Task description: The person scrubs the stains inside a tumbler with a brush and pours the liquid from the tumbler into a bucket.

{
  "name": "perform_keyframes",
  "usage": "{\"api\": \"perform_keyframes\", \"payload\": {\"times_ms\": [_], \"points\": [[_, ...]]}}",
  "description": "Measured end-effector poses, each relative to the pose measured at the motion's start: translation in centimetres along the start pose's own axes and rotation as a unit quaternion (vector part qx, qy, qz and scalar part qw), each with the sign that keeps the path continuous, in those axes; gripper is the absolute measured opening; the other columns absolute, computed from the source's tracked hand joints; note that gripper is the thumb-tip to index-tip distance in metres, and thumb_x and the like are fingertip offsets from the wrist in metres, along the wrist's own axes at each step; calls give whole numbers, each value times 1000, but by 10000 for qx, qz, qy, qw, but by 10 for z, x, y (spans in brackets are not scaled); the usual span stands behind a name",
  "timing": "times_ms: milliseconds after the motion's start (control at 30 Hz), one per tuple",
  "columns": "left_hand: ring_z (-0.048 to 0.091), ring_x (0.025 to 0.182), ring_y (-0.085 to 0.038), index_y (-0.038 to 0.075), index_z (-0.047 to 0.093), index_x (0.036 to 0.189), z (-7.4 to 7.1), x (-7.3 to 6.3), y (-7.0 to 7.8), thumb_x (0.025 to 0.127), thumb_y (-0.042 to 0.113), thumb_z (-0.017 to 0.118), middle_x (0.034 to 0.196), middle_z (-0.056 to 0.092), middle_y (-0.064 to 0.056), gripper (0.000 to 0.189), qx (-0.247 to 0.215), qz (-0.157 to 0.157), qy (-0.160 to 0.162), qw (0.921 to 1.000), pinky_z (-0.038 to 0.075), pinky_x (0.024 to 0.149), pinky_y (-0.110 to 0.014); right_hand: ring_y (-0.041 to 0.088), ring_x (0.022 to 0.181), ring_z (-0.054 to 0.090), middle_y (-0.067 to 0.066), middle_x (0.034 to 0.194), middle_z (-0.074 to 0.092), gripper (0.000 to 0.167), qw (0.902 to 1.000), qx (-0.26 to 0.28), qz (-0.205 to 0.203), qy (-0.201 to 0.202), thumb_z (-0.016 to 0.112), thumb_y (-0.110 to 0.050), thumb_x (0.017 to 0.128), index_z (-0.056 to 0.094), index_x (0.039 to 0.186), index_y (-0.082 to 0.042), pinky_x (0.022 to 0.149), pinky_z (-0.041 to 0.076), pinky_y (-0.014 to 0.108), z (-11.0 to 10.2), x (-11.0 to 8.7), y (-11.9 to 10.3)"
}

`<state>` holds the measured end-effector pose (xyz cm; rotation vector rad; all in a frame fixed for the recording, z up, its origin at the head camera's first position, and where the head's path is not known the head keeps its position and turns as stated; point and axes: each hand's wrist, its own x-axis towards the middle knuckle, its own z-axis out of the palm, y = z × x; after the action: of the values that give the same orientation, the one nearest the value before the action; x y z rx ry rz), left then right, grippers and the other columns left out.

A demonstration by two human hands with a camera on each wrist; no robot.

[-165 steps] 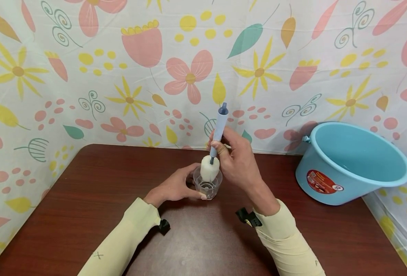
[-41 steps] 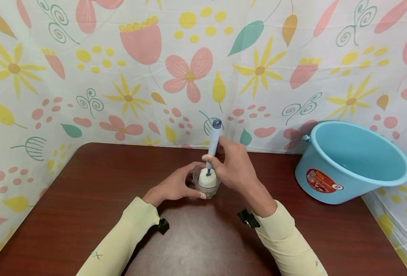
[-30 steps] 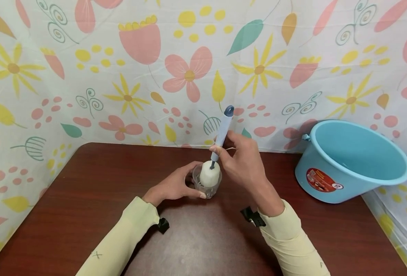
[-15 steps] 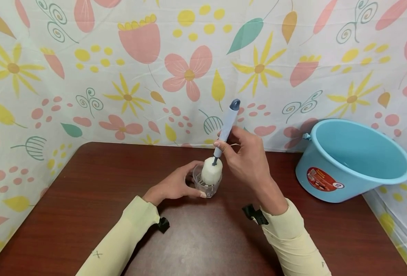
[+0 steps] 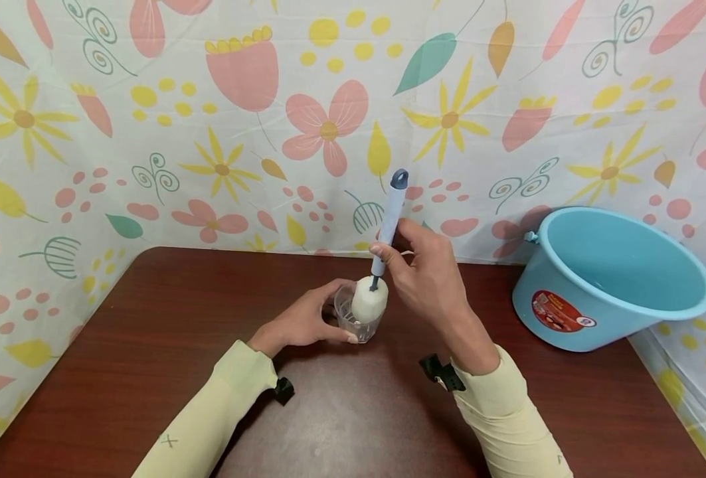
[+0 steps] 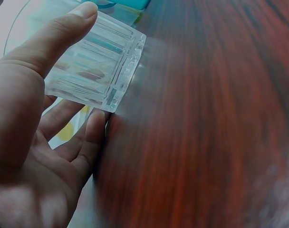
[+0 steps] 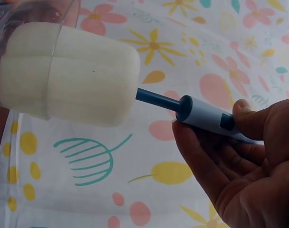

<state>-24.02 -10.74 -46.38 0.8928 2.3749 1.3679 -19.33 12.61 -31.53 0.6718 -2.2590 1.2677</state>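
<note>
A clear plastic-looking cup [image 5: 360, 333] with ribbed sides stands on the table, seen close up in the left wrist view as a transparent cup [image 6: 94, 61]. My left hand [image 5: 305, 320] grips it from the left, thumb in front and fingers behind. My right hand [image 5: 427, 272] holds the pale blue handle [image 5: 391, 209] of a sponge cup brush between thumb and fingers. Its white sponge head [image 5: 369, 302] sits partly inside the cup's mouth, the handle leaning right. In the right wrist view the sponge head [image 7: 94, 76] shows half behind the cup's clear wall.
A light blue bucket [image 5: 574, 285] with a red label stands at the table's right side. The dark brown wooden table [image 5: 179, 312] meets a flower-print cloth [image 5: 257, 133] hanging behind. Black straps [image 5: 442, 373] are on both wrists.
The brush went deep into the cup 1.4 s ago, then rose and leaned right. In the last half second it has sunk slightly and become more upright. The left hand and cup stay put.
</note>
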Motion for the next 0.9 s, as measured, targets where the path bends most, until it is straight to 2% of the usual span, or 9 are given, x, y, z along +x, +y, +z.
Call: {"api": "perform_keyframes", "payload": {"times_ms": [333, 900], "points": [[63, 116, -6, 38, 45, 152, 0, -1, 0, 80, 38, 96, 135, 60, 14, 88, 93, -19, 25, 10000, 56, 97, -34, 17, 79, 73, 8, 92, 77, 17, 9996, -55, 220, -188, 80, -7, 96, 73, 111, -3, 72, 63, 40, -3, -2, -6], [64, 117, -7, 37, 45, 154, 0, -1, 1, 80, 38, 96, 135, 62, 13, 90, -36, -124, -31, 9999, 56, 97, -35, 17, 75, 71, 6, 89, 76, 25, 9980, -188, 400, -455, 79, -8, 96, 70, 120, -3, 70, 61, 39, -7, -4, -10]]}}
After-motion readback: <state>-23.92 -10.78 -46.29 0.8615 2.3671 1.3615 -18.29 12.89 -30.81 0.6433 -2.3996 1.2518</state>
